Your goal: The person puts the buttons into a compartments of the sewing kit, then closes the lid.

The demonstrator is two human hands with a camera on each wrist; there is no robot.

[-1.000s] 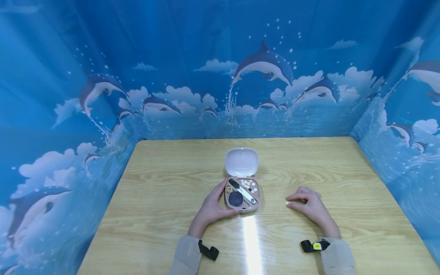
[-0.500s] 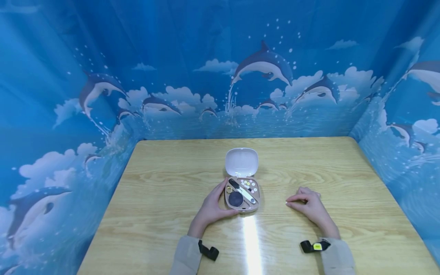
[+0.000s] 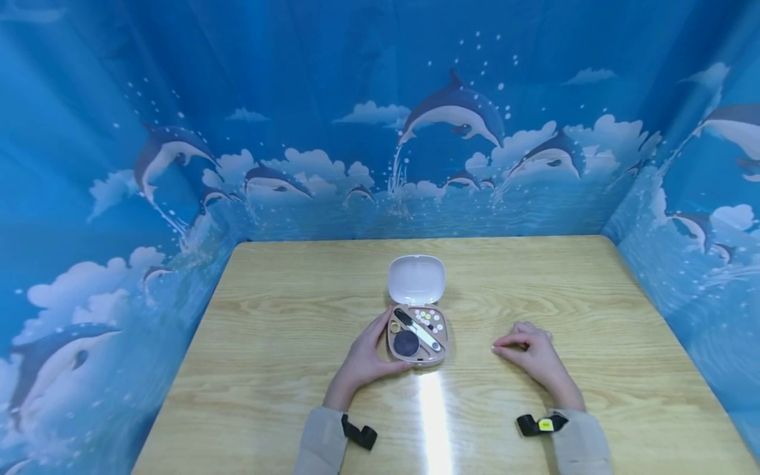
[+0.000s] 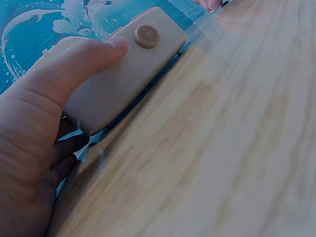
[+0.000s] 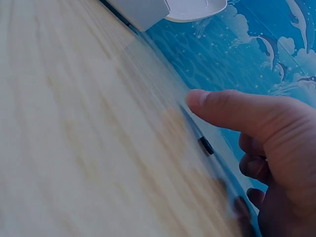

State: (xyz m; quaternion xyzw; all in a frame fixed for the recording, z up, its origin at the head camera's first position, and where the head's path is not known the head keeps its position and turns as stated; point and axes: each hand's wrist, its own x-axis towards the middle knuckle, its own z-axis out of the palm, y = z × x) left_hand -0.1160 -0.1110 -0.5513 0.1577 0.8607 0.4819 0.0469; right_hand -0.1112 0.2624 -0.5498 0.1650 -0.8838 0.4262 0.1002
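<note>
A small sewing kit box [image 3: 443,353] lies on the table with its white lid [image 3: 417,280] raised at the back. My left hand [image 3: 369,356] grips the box from the left, thumb along its front side and fingers at the rear left. In the left wrist view the thumb lies beside the round catch [image 4: 147,36]. My right hand [image 3: 531,353], to the right of the box, pinches a tiny white piece [image 3: 493,348], probably a button, between thumb and index finger just over the table. The right wrist view hides this piece behind the thumb [image 5: 232,106].
In the box are several small buttons [image 3: 438,328], a slanting black-and-white tool [image 3: 424,335], a dark round item [image 3: 406,343] and a gold ring-like piece [image 3: 395,327]. Under it is the wooden table [image 3: 285,316], with a blue dolphin curtain [image 3: 332,79] behind and at both sides.
The white piece shows less between my right fingertips than a second ago, as thumb and index finger sit closer together. My left hand and the box have stayed in place.
</note>
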